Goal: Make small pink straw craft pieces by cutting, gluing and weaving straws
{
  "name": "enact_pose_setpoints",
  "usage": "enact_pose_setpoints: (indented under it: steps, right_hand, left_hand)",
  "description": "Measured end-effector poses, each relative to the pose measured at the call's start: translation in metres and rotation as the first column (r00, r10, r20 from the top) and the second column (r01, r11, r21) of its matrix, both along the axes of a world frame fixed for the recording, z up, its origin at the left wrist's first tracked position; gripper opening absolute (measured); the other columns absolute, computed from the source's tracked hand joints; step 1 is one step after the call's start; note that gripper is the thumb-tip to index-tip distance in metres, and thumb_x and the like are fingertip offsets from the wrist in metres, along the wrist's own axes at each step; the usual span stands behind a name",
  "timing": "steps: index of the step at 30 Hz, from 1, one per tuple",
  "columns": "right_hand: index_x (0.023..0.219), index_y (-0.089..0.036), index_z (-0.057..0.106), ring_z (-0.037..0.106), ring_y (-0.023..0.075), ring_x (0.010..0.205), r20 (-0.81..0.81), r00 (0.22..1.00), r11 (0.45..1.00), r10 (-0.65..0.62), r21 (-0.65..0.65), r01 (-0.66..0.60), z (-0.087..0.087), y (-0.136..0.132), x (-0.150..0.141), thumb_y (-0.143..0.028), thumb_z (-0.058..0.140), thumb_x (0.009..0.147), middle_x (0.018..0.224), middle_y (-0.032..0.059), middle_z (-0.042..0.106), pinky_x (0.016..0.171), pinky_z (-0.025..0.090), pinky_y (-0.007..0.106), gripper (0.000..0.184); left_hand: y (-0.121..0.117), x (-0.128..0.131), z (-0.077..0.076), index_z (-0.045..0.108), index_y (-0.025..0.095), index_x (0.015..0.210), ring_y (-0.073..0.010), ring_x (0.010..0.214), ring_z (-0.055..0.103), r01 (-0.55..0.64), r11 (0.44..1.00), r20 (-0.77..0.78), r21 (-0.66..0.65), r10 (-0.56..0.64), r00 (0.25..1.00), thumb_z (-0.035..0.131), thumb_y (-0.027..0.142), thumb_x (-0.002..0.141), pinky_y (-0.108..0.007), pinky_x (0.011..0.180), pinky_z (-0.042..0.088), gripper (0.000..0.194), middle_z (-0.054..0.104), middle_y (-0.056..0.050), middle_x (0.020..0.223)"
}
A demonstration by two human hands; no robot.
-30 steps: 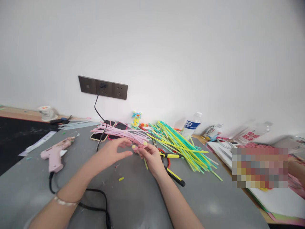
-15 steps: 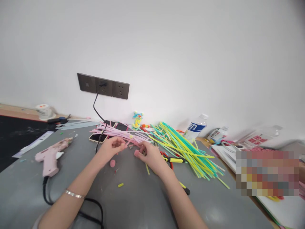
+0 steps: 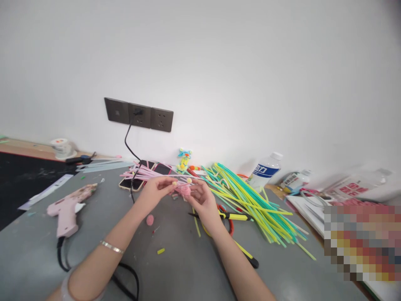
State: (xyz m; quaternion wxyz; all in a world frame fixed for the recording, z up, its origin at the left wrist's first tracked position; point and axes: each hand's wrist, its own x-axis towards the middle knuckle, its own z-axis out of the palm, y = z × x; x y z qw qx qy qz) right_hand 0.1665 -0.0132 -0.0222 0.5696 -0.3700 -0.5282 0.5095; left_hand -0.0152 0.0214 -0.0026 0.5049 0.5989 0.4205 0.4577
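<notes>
Between my two hands is a small pink pipe-cleaner piece [image 3: 184,190] with a rounded pink part and two pale yellow balls at its top. My left hand [image 3: 156,193] pinches its left side, thumb and fingers together by one yellow ball. Curled round its right side is my right hand [image 3: 202,202], thumb below the round pink part. My fingers hide some of the piece. Below my left hand a pink pompom-like ball [image 3: 150,220] lies on the grey table [image 3: 175,276]. Pink pipe cleaners [image 3: 144,172] lie just behind my hands.
A pink glue gun [image 3: 67,209] lies on the left. Green and yellow pipe cleaners [image 3: 250,200] spread on the right, near yellow-black scissors [image 3: 238,216]. Behind stand a small colourful figure [image 3: 184,161] and a water bottle [image 3: 265,169]. Phones [image 3: 128,184] lie partly under pink stems.
My right hand has brought the round pink part up and left to my left hand. Both hands now meet at the pink piece. The view has shifted slightly.
</notes>
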Motion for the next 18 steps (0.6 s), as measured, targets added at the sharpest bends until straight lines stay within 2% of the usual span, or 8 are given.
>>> enact_pose_setpoints:
  steps: [4, 9, 14, 18]
  right_hand:
    - [0.115, -0.025, 0.054, 0.067, 0.0179, 0.082, -0.011, 1.000, 1.000, -0.005, 0.006, 0.005, -0.011, 0.005, 0.001, -0.034, 0.080, 0.073, 0.093, 0.0023, 0.066, 0.073, 0.054, 0.030, 0.050]
    - [0.113, -0.025, 0.060, 0.066, 0.0175, 0.083, -0.025, 0.999, 1.000, 0.020, 0.007, -0.020, -0.021, 0.005, -0.002, -0.032, 0.079, 0.074, 0.095, 0.0018, 0.065, 0.073, 0.053, 0.029, 0.044]
    - [0.107, -0.023, 0.066, 0.065, 0.0210, 0.093, -0.002, 0.999, 0.997, 0.053, -0.063, -0.053, -0.017, 0.000, -0.003, -0.034, 0.079, 0.073, 0.102, 0.0052, 0.069, 0.077, 0.053, 0.032, 0.038]
    - [0.093, -0.021, 0.068, 0.064, 0.0194, 0.084, -0.008, 0.999, 0.995, 0.041, -0.088, -0.042, -0.010, -0.003, -0.002, -0.035, 0.080, 0.072, 0.092, 0.0034, 0.070, 0.074, 0.053, 0.031, 0.028]
  left_hand:
    - [0.000, 0.003, -0.005, 0.076, 0.016, 0.097, -0.0209, 0.077, 0.071, -0.016, 1.000, 0.008, 0.016, 0.016, 1.000, 0.075, 0.039, 0.073, -0.033, 0.073, 0.058, 0.033, 0.078, -0.006, 0.091]
    - [-0.005, 0.000, -0.007, 0.076, 0.018, 0.097, -0.0222, 0.083, 0.073, 0.007, 0.999, 0.040, 0.031, -0.008, 0.999, 0.075, 0.039, 0.076, -0.032, 0.074, 0.059, 0.030, 0.079, -0.005, 0.091]
    - [-0.009, -0.004, -0.008, 0.076, 0.019, 0.096, -0.0237, 0.091, 0.073, 0.058, 0.997, 0.019, 0.044, -0.059, 0.998, 0.074, 0.038, 0.078, -0.031, 0.076, 0.060, 0.027, 0.079, -0.006, 0.099]
    - [-0.012, -0.008, -0.008, 0.075, 0.019, 0.098, -0.0238, 0.095, 0.073, 0.079, 0.996, -0.003, 0.042, -0.079, 0.997, 0.073, 0.039, 0.080, -0.032, 0.084, 0.058, 0.027, 0.078, -0.006, 0.102]
